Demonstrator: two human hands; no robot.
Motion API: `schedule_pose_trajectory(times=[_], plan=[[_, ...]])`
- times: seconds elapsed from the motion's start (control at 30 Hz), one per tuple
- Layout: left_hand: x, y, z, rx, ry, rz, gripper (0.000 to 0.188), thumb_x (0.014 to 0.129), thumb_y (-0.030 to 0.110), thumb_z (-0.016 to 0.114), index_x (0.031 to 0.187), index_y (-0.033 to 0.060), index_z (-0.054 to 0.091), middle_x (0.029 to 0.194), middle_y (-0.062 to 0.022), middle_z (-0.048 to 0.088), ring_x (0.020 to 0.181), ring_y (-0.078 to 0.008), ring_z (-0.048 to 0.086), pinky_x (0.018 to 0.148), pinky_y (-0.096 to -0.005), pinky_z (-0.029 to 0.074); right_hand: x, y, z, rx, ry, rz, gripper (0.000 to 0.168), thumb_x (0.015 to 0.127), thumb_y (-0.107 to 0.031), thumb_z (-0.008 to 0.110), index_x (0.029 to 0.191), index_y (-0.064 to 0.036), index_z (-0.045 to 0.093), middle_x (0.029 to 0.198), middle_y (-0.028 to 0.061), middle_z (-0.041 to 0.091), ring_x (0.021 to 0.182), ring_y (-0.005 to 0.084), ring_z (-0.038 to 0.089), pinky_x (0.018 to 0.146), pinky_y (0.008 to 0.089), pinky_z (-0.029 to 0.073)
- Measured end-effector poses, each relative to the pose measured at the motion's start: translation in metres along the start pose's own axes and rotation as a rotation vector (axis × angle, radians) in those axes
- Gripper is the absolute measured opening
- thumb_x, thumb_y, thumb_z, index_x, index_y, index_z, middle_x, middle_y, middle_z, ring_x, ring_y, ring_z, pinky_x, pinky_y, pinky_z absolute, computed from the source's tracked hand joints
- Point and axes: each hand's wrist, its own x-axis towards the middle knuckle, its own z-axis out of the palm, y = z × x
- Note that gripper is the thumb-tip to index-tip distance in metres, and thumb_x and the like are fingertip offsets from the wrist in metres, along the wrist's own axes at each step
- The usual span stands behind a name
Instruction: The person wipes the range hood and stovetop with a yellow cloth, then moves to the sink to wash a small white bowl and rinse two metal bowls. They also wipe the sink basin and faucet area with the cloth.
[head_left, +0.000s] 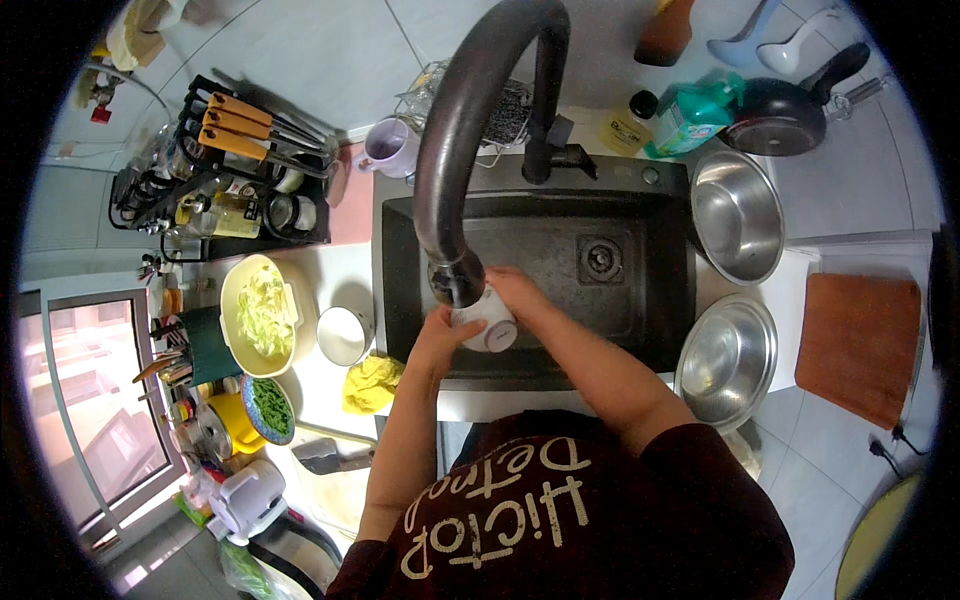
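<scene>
Over the dark sink I hold a white bowl tilted on its side, its base ring turned towards me. My left hand grips it from the left with the thumb across its outer wall. On its far right side rests my right hand, the fingers partly hidden behind the bowl. The spray head of the black faucet comes down right at the bowl's far rim. Whether water runs cannot be seen. The bowl's inside is out of sight.
Left of the sink stand a white bowl, a yellow cloth, a cream basin of shredded vegetable, a bowl of chopped greens and a cleaver on a board. Two steel basins flank the sink's right edge. A mug stands behind.
</scene>
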Motion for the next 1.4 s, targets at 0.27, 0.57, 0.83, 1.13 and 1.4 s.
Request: schedule_pose_trajectory(times=[0.27,0.57,0.83,1.13,1.4], plan=[[-0.015,0.024,0.012,0.193,-0.093,0.063,0.029,0.076,0.006,0.068,0.103,-0.0025,0.063,0.095,-0.0076,0.066,0.084,-0.0147,0.061,0.079,-0.0282,0.046,-0.020,-0.033,0.024,-0.659,0.008,-0.227,0.039,0.083,-0.040,0.057,0.084,-0.003,0.068,0.079,0.0155,0.067,0.070,0.0270,0.065,0.068,0.0414,0.049],[-0.019,-0.016,-0.018,-0.519,-0.139,0.224,0.020,0.083,0.006,0.062,0.103,0.0012,0.061,0.100,-0.0062,0.065,0.091,-0.0148,0.061,0.084,-0.0295,0.047,-0.003,0.000,0.017,0.426,-0.204,0.079,0.033,0.084,-0.037,0.063,0.084,-0.004,0.063,0.078,0.0070,0.065,0.066,0.0168,0.061,0.061,0.0311,0.049],[-0.004,-0.011,-0.005,-0.446,0.004,0.276,0.024,0.086,0.013,0.064,0.108,0.0058,0.057,0.104,-0.0057,0.064,0.092,-0.0162,0.061,0.083,-0.0322,0.049,0.022,0.047,0.005,0.722,-0.176,0.188,0.028,0.087,-0.033,0.061,0.097,-0.007,0.061,0.089,0.0101,0.065,0.075,0.0216,0.063,0.070,0.0361,0.052],[0.000,-0.013,-0.005,-0.481,0.178,0.288,0.021,0.081,0.002,0.063,0.101,0.0052,0.056,0.098,-0.0038,0.062,0.087,-0.0121,0.058,0.079,-0.0279,0.045,0.011,0.034,0.015,0.755,-0.063,0.193,0.030,0.087,-0.030,0.061,0.101,-0.003,0.059,0.091,0.0114,0.065,0.078,0.0233,0.065,0.067,0.0383,0.054],[-0.005,-0.002,0.009,-0.072,0.114,0.295,0.035,0.079,0.008,0.068,0.110,0.0043,0.054,0.099,-0.0031,0.060,0.093,-0.0116,0.055,0.079,-0.0263,0.043,-0.003,0.006,0.000,0.655,0.071,0.129,0.028,0.087,-0.030,0.060,0.094,-0.003,0.062,0.087,0.0110,0.065,0.074,0.0235,0.064,0.066,0.0367,0.053]])
